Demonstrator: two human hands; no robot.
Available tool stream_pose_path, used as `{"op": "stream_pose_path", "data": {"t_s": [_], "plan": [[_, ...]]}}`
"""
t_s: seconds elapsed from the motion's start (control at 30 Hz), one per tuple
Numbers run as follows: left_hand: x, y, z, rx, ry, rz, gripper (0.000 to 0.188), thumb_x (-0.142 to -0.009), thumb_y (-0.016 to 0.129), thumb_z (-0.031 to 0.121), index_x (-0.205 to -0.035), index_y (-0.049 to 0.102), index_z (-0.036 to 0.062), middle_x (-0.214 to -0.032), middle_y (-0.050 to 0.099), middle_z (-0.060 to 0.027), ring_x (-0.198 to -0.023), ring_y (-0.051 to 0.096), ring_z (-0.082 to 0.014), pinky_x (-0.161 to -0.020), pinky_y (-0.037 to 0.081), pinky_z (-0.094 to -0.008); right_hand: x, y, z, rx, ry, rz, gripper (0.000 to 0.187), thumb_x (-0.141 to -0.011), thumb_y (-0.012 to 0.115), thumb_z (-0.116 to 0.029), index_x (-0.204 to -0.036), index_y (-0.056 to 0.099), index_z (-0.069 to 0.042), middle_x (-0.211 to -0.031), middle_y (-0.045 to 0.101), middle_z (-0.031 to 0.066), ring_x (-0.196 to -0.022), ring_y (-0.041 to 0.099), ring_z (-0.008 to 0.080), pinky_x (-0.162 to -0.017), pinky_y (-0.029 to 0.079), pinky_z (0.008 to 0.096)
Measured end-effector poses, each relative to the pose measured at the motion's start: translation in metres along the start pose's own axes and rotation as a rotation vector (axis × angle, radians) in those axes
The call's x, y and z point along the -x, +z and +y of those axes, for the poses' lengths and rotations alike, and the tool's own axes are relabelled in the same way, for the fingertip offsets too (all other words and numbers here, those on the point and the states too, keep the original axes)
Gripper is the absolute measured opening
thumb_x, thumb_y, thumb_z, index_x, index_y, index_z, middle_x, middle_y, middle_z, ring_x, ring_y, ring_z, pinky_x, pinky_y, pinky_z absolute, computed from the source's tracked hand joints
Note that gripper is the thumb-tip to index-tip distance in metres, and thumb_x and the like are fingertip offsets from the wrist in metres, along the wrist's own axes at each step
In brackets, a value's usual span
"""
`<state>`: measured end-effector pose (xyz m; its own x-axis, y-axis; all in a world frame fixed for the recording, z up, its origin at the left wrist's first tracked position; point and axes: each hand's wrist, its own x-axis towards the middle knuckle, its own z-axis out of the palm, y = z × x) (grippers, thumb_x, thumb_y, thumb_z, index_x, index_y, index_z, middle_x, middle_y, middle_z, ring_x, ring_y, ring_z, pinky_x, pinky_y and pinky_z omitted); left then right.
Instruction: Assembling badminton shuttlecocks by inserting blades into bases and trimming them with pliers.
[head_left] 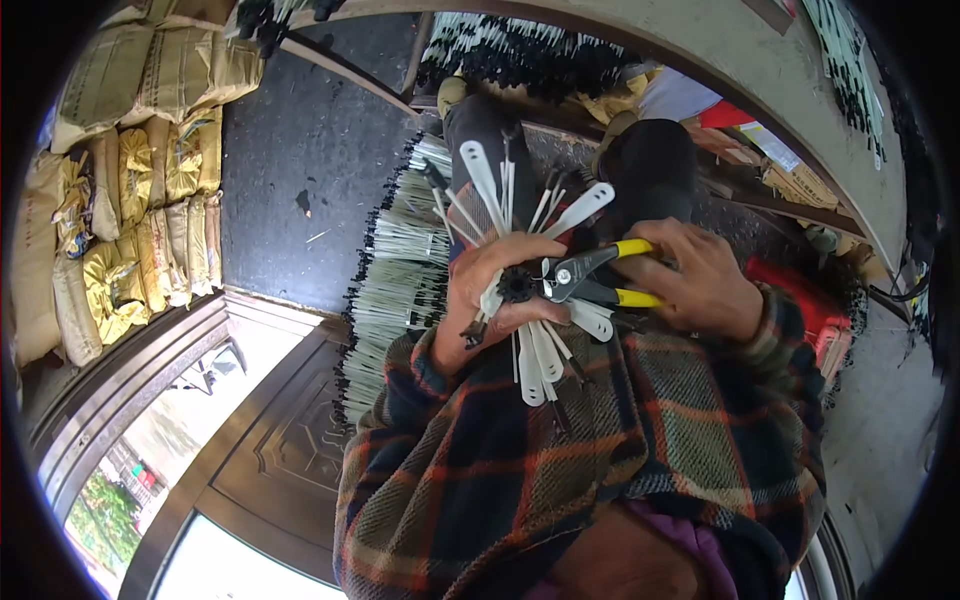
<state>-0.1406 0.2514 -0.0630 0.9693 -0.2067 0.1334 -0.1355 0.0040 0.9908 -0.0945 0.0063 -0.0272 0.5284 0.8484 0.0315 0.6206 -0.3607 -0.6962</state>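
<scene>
My left hand (468, 292) is wrapped round a black round hub (516, 286) with white flat strips (483, 178) and thinner rods fanning out from it. Several strips have rounded ends with small holes; some of the thin rods end in black tips. In my right hand (700, 278) are pliers (583, 268) with black-and-yellow handles. Their jaws point left and meet the hub's right side, close to my left thumb. The fingers hide part of the hub, and I cannot make out what the jaws grip, if anything. All this is held above my lap.
Stacked bundles of white rods with black tips (400, 260) stand along my left. More bundles (520, 60) lie ahead, beneath a curved table edge (690, 65). Brown sacks (150, 160) fill the far left, above a dark door (290, 450). A red container (810, 310) sits at my right.
</scene>
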Motion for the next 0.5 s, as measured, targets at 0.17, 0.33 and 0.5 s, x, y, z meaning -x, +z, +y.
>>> {"op": "stream_pose_path", "data": {"t_s": [0.17,0.33,0.5], "plan": [[0.008,0.010,-0.002,-0.114,0.015,0.162,0.047,-0.058,0.080,0.023,-0.096,0.060,0.0037,-0.085,0.063,-0.0096,-0.076,0.061,-0.0238,-0.069,0.046,-0.0311,-0.008,0.005,-0.006,0.436,0.054,0.167,0.029,-0.065,0.065,-0.015,-0.093,0.061,-0.007,-0.093,0.052,0.0090,-0.075,0.056,0.0228,-0.065,0.047,0.0319],[0.003,0.014,-0.002,-0.147,0.066,0.214,0.047,-0.060,0.079,0.021,-0.097,0.058,0.0015,-0.085,0.062,-0.0116,-0.074,0.061,-0.0233,-0.067,0.047,-0.0299,-0.010,0.015,0.020,0.412,0.001,0.149,0.023,-0.069,0.063,-0.019,-0.087,0.054,-0.008,-0.085,0.047,0.0077,-0.074,0.054,0.0210,-0.064,0.045,0.0311],[0.001,0.007,0.005,-0.137,0.032,0.152,0.046,-0.062,0.078,0.017,-0.100,0.057,0.0018,-0.088,0.062,-0.0113,-0.076,0.062,-0.0218,-0.068,0.047,-0.0289,-0.015,-0.004,0.018,0.458,-0.054,0.102,0.022,-0.068,0.063,-0.018,-0.077,0.046,-0.007,-0.078,0.043,0.0079,-0.068,0.052,0.0218,-0.060,0.044,0.0325]]}}
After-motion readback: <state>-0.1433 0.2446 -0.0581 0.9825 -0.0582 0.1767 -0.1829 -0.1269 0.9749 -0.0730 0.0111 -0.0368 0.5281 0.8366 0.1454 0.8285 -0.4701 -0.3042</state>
